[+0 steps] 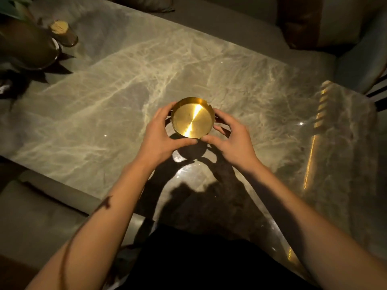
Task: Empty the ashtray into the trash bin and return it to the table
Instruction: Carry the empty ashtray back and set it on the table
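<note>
A round, shiny gold metal ashtray (192,118) with notches in its rim is held a little above the marble table (104,114), its shadow falling on the stone below it. The inside of the ashtray looks bare and reflects a bright streak of light. My left hand (161,135) cups its left side, thumb under the near rim. My right hand (230,139) holds its right side, with fingers on the far rim and thumb at the near edge. No trash bin is in view.
At the far left of the table stand a dark vase or pot (27,49) with plant leaves and a small glass jar with a cork lid (62,32). A cushioned seat (356,65) is at the far right, and a sofa edge (31,216) at the near left.
</note>
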Demonstrator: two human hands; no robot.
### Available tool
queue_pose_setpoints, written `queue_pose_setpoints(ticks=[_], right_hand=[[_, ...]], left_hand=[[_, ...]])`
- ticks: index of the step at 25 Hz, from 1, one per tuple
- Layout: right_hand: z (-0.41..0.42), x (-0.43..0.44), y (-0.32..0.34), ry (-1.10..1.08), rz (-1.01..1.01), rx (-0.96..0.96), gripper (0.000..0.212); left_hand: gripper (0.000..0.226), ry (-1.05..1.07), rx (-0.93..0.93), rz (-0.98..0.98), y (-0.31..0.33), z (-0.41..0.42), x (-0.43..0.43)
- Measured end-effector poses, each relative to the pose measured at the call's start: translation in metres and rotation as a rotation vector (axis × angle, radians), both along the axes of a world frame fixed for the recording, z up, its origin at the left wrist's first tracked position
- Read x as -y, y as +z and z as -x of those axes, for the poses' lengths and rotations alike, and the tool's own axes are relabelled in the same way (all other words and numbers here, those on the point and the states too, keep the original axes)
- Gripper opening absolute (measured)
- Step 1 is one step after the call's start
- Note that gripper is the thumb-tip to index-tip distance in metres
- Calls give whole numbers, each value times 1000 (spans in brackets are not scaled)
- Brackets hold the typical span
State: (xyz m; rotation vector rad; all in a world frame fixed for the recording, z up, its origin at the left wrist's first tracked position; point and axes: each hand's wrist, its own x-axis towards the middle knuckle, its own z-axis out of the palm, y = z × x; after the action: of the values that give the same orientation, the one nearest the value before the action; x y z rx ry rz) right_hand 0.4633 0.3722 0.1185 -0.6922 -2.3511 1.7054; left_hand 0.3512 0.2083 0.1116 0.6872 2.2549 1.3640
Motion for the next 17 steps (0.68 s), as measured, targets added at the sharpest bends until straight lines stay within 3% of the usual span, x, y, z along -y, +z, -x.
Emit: queue_pose_setpoints(ticks=[9,17], right_hand=[[45,26,2,156,-12,-35,70],[136,123,-5,373,-13,-17,73]], left_hand=[[103,134,-30,38,8,20,44],[102,330,-34,102,4,77,155]])
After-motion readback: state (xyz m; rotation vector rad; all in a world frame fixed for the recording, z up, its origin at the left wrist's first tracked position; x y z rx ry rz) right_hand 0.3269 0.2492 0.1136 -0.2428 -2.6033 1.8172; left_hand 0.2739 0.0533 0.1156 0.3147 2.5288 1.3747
